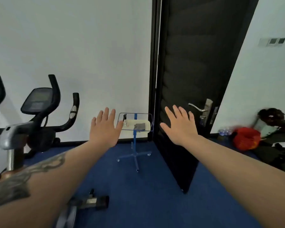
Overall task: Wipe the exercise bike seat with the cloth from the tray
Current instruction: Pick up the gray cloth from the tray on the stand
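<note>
1. Head cam looked out over a room with blue carpet (138, 195), both arms stretched forward and nothing in either hand.
2. Left hand (104, 127) sat around 11 o'clock from frame center, palm away from the camera, fingers spread apart and empty. That forearm had a dark tattoo on it.
3. Right hand (179, 125) was at roughly 1 o'clock, same deal: fingers fanned out, gripping nothing, showing in front of the black door (196, 71).
4. Between the two hands, farther back by the wall, stood a blue rolling stand (135, 145) with a pale tray (146, 127) on top.
5. Grey cloth (140, 126) lay crumpled on the tray, toward its 3 o'clock side, well apart from both hands.
6. A small spray bottle (124, 119) with a dark head stood at the tray's 9 o'clock end, just past the left hand's fingertips in the picture.
7. Exercise bike (39, 112) was off at 9 o'clock, console and handlebars up. Couldn't clearly make out the seat, it was mostly cut off behind the left arm.
8. Red bag (247, 139) and other clutter sat on the floor at 3 o'clock.
</note>
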Action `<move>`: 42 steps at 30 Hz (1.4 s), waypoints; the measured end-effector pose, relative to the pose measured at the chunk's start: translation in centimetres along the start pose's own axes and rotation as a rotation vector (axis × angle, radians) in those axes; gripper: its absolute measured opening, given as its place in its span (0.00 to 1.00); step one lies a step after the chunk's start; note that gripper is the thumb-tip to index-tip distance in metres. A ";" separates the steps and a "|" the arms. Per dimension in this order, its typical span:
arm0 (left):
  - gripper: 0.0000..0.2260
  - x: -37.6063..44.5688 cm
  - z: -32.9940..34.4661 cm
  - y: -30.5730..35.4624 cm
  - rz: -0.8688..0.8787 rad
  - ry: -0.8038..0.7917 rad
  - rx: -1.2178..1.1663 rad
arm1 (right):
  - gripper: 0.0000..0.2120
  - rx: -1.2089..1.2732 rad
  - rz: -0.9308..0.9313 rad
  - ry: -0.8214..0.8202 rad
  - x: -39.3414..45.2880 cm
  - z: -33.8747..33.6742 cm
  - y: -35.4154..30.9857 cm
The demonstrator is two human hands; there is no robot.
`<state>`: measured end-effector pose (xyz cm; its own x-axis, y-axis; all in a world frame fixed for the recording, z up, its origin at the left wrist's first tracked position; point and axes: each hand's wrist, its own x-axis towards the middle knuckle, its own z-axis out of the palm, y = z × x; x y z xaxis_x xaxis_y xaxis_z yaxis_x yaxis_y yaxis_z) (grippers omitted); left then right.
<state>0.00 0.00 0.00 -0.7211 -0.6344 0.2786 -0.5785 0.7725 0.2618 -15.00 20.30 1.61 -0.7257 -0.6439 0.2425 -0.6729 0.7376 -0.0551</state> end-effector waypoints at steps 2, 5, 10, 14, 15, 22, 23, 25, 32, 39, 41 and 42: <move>0.28 1.2 1.5 0.0 -0.011 -0.021 0.034 | 0.31 -0.003 -0.003 -0.039 1.3 1.4 0.4; 0.28 3.3 4.4 -0.2 -0.043 -0.055 0.049 | 0.31 0.012 -0.014 -0.079 3.8 4.3 1.3; 0.27 7.2 8.9 0.1 -0.110 -0.106 0.062 | 0.31 0.037 -0.028 -0.154 8.5 8.1 3.0; 0.27 9.5 12.4 0.2 -0.170 -0.142 0.029 | 0.31 0.043 -0.038 -0.214 12.2 11.3 4.1; 0.28 10.1 13.2 0.2 -0.178 -0.159 0.025 | 0.31 0.045 -0.036 -0.229 13.1 12.1 4.3; 0.27 14.9 19.3 -1.0 -0.246 -0.272 -0.058 | 0.31 0.045 -0.016 -0.394 18.6 18.8 3.6; 0.27 15.8 20.4 -1.4 -0.253 -0.296 -0.069 | 0.31 0.047 -0.011 -0.408 19.5 19.8 3.3; 0.27 17.6 22.4 -2.3 -0.259 -0.353 -0.098 | 0.31 0.065 0.007 -0.441 21.3 21.8 2.4; 0.27 25.9 27.1 -5.7 -0.165 -0.454 -0.094 | 0.31 0.073 0.097 -0.540 27.3 27.4 -0.1; 0.27 31.9 31.1 -7.5 -0.177 -0.538 -0.124 | 0.31 0.075 0.120 -0.616 33.5 31.1 -0.5; 0.27 33.8 32.6 -7.8 -0.184 -0.548 -0.128 | 0.31 0.076 0.117 -0.628 35.8 32.5 -0.2; 0.27 34.8 33.3 -7.8 -0.188 -0.551 -0.129 | 0.31 0.078 0.107 -0.635 36.9 33.2 -0.1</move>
<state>-33.26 -27.15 -23.14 -0.7225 -0.6255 -0.2946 -0.6891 0.6168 0.3804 -46.50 -10.27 -21.63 -0.7169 -0.5802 -0.3866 -0.5835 0.8028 -0.1227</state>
